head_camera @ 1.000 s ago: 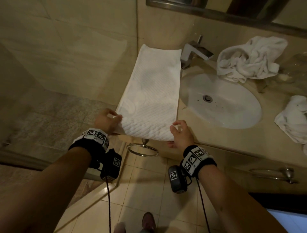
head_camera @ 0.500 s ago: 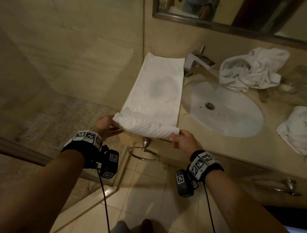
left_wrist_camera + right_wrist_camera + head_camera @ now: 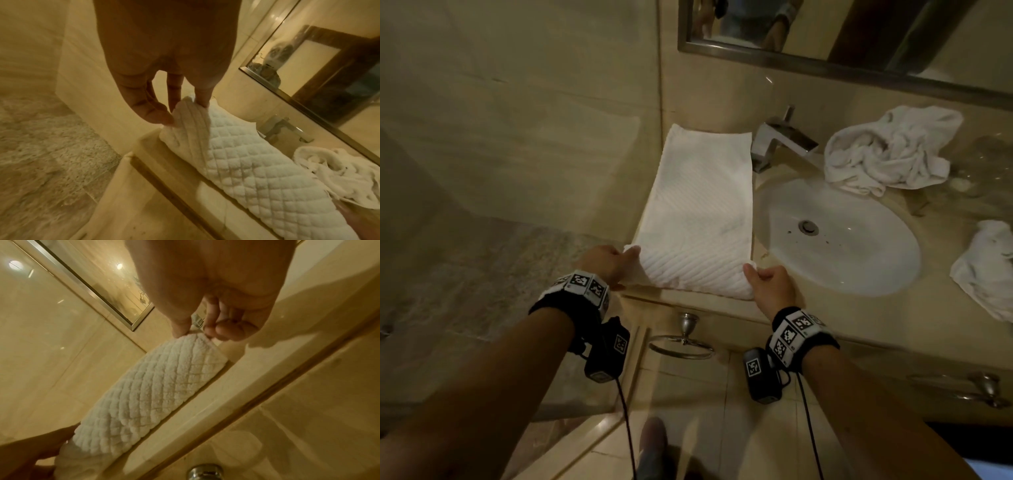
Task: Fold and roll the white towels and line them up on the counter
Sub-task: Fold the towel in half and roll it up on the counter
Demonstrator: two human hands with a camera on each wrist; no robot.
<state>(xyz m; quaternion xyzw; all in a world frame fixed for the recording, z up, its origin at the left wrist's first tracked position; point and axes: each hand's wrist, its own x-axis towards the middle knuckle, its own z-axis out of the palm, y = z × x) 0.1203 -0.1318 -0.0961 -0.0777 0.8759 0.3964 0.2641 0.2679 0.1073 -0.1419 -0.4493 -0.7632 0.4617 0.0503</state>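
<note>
Bare forearms, no sleeves. Left wristband (image 3: 580,289): black strap under white segments printed with black square fiducial codes. Right wristband (image 3: 799,334): same. Below each wristband, black camera box, left (image 3: 607,349), right (image 3: 760,375), white tag on face. Thin black cable (image 3: 628,431) trails from each box.

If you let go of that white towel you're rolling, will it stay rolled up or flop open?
Probably flops open a bit: the folded towel has only one soft turn started, held by the left hand and right hand. It bends limply where pinched, so it's floppy. Its thick quilted pile likely grips, not slides.
</note>
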